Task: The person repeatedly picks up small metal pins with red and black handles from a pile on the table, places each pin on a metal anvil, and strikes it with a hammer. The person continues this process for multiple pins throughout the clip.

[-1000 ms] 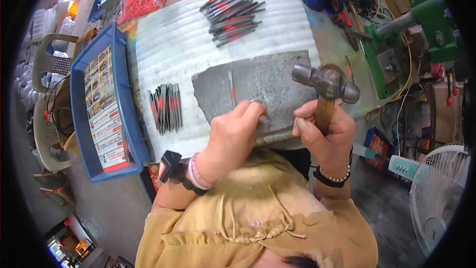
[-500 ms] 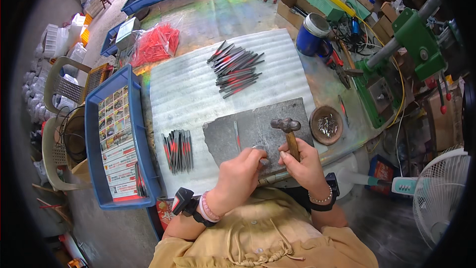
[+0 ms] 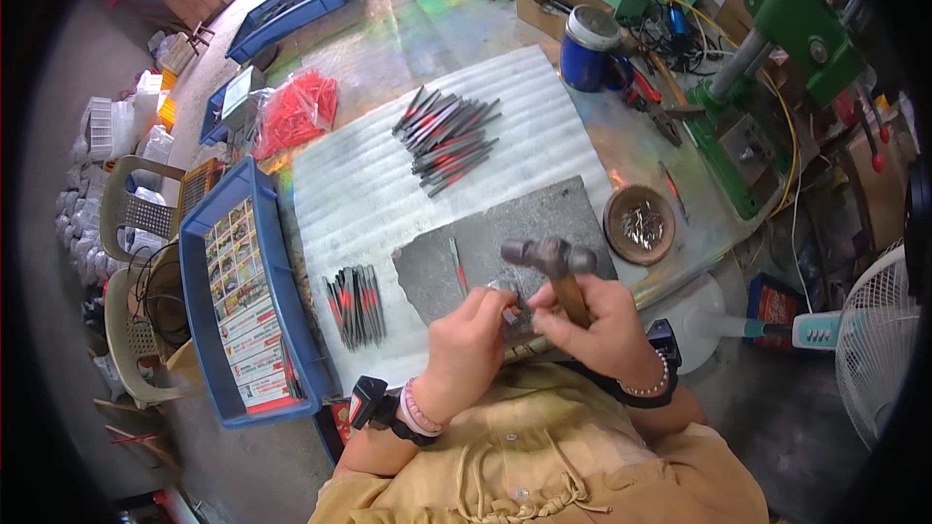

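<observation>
My right hand (image 3: pixel 610 330) is closed round the wooden handle of a hammer (image 3: pixel 550 256), whose metal head stands over a grey stone slab (image 3: pixel 437 262). Close beside it, my left hand (image 3: pixel 464 344) is pinched on a small shiny metal piece (image 3: pixel 507 289) at the slab's near edge; the fingers hide most of it. The two hands' fingertips almost meet. A slim rod (image 3: pixel 458 267), grey with a red part, lies on the slab just beyond my left hand. To the slab's left lies a bundle of similar rods (image 3: pixel 355 306), and a larger pile of rods (image 3: pixel 447 141) lies farther back.
A round bowl (image 3: pixel 621 250) with small metal pins stands right of the slab. The blue tray (image 3: pixel 309 369) holds boxes at left. Behind are a bag of red pieces (image 3: pixel 299 114), a blue mug (image 3: pixel 585 63) and a green press (image 3: pixel 733 136). A fan (image 3: pixel 879 349) stands at right.
The hammer head has tipped leftward and toward me, now nearer my left hand. My right hand has turned with it. The whole view has shifted slightly; my left hand keeps its pinch.
</observation>
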`<control>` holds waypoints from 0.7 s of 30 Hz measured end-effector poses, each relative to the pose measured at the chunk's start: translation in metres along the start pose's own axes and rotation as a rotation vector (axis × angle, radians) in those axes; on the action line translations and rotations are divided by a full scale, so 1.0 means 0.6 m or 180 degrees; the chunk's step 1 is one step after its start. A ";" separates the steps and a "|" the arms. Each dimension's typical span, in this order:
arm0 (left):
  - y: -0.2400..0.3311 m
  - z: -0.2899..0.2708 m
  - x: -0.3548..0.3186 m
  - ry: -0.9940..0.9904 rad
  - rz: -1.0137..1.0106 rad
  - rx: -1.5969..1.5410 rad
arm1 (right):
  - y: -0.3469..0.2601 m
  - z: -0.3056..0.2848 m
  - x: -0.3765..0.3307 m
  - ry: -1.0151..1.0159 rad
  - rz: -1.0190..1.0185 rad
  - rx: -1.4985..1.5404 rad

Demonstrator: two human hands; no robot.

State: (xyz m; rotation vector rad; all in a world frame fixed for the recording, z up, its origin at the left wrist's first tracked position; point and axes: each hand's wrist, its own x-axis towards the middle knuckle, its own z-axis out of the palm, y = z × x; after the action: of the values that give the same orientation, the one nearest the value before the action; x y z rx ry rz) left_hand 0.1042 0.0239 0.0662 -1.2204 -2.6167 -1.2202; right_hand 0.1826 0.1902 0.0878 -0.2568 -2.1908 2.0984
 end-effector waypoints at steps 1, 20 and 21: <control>-0.001 0.001 -0.001 0.0004 0.0020 0.0035 | -0.015 -0.001 -0.002 -0.0115 -0.0210 -0.0228; -0.028 0.003 -0.011 0.0080 0.0415 -0.0150 | -0.063 0.053 0.013 0.0326 -0.1168 -0.1663; -0.029 0.002 -0.010 0.0101 0.0426 -0.0152 | -0.061 0.054 0.015 0.0328 -0.1170 -0.1621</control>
State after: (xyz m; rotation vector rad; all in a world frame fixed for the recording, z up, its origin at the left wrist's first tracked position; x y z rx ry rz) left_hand 0.0974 0.0142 0.0524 -1.3474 -2.4525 -1.2739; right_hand 0.1658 0.1589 0.1225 0.0080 -2.4444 1.2982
